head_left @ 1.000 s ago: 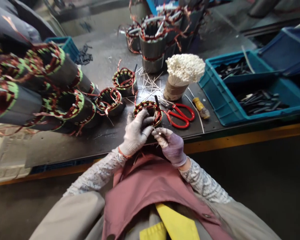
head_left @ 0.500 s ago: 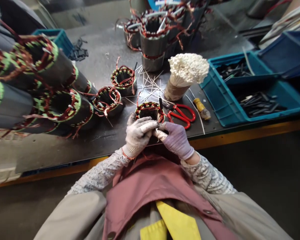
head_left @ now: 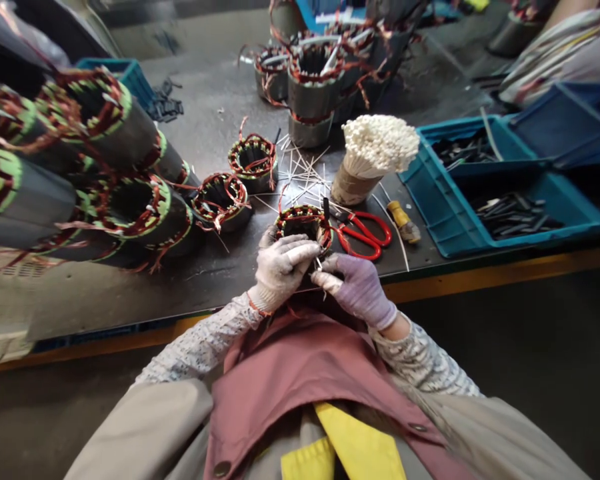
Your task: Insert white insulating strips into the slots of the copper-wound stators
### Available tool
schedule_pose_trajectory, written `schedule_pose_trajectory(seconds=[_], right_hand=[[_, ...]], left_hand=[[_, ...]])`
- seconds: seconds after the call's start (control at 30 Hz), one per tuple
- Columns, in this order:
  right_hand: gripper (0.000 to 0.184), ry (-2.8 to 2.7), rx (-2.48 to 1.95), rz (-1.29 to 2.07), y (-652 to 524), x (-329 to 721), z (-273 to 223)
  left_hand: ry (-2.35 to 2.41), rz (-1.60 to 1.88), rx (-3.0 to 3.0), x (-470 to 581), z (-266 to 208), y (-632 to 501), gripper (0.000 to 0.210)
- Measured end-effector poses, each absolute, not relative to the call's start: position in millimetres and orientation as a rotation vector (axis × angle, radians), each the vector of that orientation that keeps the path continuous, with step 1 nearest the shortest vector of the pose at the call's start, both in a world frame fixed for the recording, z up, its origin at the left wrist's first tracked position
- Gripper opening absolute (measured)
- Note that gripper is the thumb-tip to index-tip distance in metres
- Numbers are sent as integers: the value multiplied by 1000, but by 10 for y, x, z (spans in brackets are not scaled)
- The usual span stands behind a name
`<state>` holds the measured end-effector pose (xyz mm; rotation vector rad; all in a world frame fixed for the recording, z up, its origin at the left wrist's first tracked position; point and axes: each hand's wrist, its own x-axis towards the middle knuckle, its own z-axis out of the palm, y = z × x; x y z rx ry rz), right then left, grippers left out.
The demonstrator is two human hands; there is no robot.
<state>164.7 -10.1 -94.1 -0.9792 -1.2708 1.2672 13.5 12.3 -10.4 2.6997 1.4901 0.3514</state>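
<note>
A small motor stator (head_left: 303,223) with red and copper windings stands at the near edge of the dark workbench (head_left: 130,293). My left hand (head_left: 283,267), in a white glove, grips its near side, fingers curled over the rim. My right hand (head_left: 356,290), in a purple glove, sits just to the right of it and pinches a thin copper wire end (head_left: 316,268) coming off the winding. What lies under both palms is hidden.
Red scissors (head_left: 365,235) and a yellow-handled tool (head_left: 401,221) lie right of the stator. A bundle of white sticks (head_left: 374,150) stands behind, loose sticks beside it. Large stators (head_left: 125,213) pile at left, more (head_left: 313,83) at the back. Teal bins (head_left: 500,200) hold black strips. Another person's sleeve (head_left: 555,53) shows top right.
My right hand has drawn back toward me and to the right, pulling the wire end. My left hand stays on the stator. The view shifted slightly.
</note>
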Motion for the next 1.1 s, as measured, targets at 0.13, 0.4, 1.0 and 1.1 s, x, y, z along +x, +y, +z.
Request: schedule_pose_trajectory(seconds=[0.13,0.4,1.0,1.1], right_hand=[[14,-1233,-1003,1224,-130,1681,-898],[34,-1472,-1174,676,-31,1498,-1045],[38,-458,-695,1731,391,1901,-808],[34,-701,-922,1559,798,1939,-989]], left_hand=[[1486,359,2710,135,-107,117,16],[1465,218,2723,95,-92,150,22],[1210,-615,2807,231,136,304,31],[1152,-728,2927,190,270,250,38]])
